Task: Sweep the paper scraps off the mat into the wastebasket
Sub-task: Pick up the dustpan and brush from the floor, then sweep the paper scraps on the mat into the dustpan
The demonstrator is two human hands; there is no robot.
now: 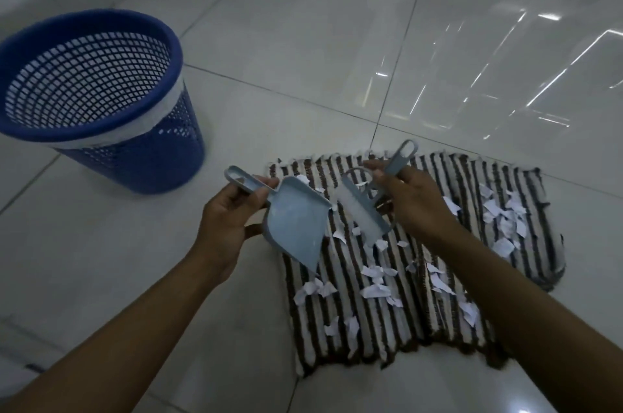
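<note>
Two bare hands work above a striped mat (371, 318) in the lower centre of the frame, each closed on a pale blue cleaning tool. At centre left, the left hand (229, 220) is wrapped around the handle of a small dustpan (296, 223), which tilts with its open lip pointing down toward the mat's left edge. Just to the right of it, the right hand (411, 200) is clamped on the grey handle of a hand brush (362, 210), whose white bristles hang over the mat between the two hands. White paper scraps (374, 289) lie scattered across the brown-and-white stripes, most of them below and to the right of the hands; one cluster sits directly beneath the brush and dustpan, another at the right side of the mat beyond the right forearm. A few scraps lie close to the lower edge of the mat. The pan of the dustpan looks bare. A blue mesh wastebasket (87, 102) stands upright on the glossy tiled floor (303, 41) in the upper left of the frame, well apart from the mat and up-left of the left hand, with a white band under its rim.
</note>
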